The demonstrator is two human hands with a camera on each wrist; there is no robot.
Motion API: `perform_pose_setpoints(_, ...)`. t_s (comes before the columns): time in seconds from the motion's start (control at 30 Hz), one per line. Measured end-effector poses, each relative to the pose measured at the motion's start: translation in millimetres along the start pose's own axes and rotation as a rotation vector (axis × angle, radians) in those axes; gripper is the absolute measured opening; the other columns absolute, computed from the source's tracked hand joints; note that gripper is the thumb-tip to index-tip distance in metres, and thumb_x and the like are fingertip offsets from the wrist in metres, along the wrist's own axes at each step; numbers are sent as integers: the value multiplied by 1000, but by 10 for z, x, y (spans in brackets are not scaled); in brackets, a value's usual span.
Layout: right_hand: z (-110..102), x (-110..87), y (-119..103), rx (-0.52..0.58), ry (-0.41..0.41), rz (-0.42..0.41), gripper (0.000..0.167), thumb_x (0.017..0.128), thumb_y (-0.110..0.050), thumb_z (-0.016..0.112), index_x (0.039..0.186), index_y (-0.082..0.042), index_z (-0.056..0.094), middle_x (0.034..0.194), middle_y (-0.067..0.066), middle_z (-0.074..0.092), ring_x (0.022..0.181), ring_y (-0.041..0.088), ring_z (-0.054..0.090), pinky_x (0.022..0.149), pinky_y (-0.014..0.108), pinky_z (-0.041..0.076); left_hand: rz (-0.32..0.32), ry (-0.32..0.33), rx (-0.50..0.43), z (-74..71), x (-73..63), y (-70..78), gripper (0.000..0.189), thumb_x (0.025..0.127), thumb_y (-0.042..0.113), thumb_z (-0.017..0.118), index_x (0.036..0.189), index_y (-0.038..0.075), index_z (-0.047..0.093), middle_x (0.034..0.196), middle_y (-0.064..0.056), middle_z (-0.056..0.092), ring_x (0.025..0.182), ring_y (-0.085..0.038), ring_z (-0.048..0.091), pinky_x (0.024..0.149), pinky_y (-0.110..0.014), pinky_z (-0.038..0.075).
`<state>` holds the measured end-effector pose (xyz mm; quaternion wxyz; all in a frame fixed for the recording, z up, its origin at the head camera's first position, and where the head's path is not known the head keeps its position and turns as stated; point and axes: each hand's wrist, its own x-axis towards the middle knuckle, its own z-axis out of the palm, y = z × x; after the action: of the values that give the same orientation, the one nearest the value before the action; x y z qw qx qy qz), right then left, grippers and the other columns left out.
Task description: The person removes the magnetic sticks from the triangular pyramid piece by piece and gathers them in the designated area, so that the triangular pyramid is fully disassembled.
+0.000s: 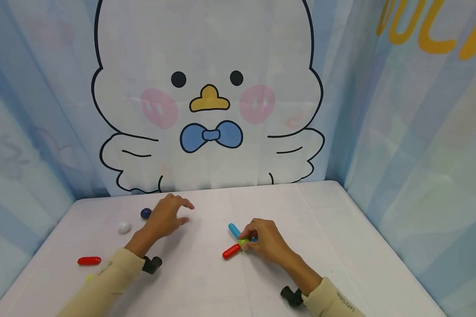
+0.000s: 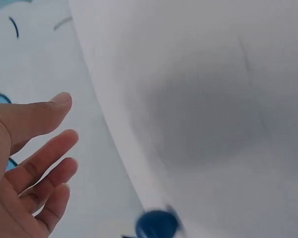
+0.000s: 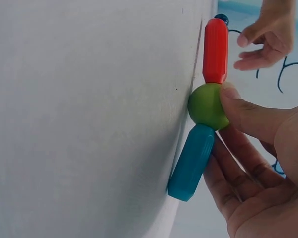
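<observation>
My right hand (image 1: 266, 240) pinches a green ball (image 3: 207, 106) between thumb and fingers, low over the white table. A red stick (image 3: 216, 51) and a blue stick (image 3: 191, 162) join onto the ball at different angles. In the head view, blue shows both beyond the fingers and beneath them; whether that is one stick or two, I cannot tell. My left hand (image 1: 168, 215) hovers above the table's far left part, fingers loosely spread and holding nothing. Just beside its wrist lies a dark blue ball (image 1: 146, 213), also partly seen in the left wrist view.
A white ball (image 1: 124, 227) and another red stick (image 1: 89, 261) lie on the table (image 1: 321, 229) at the left. Something yellow (image 1: 89, 278) is mostly hidden by the left sleeve (image 1: 115, 270). Cloth walls with a cartoon bird (image 1: 210, 53) stand around the table.
</observation>
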<state>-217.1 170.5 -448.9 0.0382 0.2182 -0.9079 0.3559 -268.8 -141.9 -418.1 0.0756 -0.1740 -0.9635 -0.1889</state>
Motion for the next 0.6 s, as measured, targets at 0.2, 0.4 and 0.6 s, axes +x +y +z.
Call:
perform_pose_setpoints(0.2, -10, 1, 20, 12, -10, 10, 21, 79, -4, 92, 93, -15, 82, 91, -5, 70, 88, 12, 69, 84, 33, 63, 77, -37, -20, 162, 30, 353, 33, 86, 15, 89, 118, 16, 79, 123, -8, 75, 116, -29, 62, 105, -51, 54)
perform_pose_setpoints(0.4, -36, -6, 40, 19, -34, 20, 20, 80, -5, 91, 95, -16, 83, 92, -7, 71, 89, 11, 70, 88, 33, 63, 167, -78, -89, 341, 52, 597, 33, 86, 14, 90, 117, 18, 79, 120, -4, 76, 115, -27, 63, 103, -48, 55)
perform_pose_setpoints(0.6, -59, -5, 52, 17, -40, -6, 20, 81, -2, 90, 95, -15, 83, 93, -5, 73, 92, 13, 72, 89, 35, 63, 238, -122, -162, 483, 74, 734, 36, 87, 14, 89, 121, 16, 78, 123, -5, 76, 117, -27, 63, 105, -50, 55)
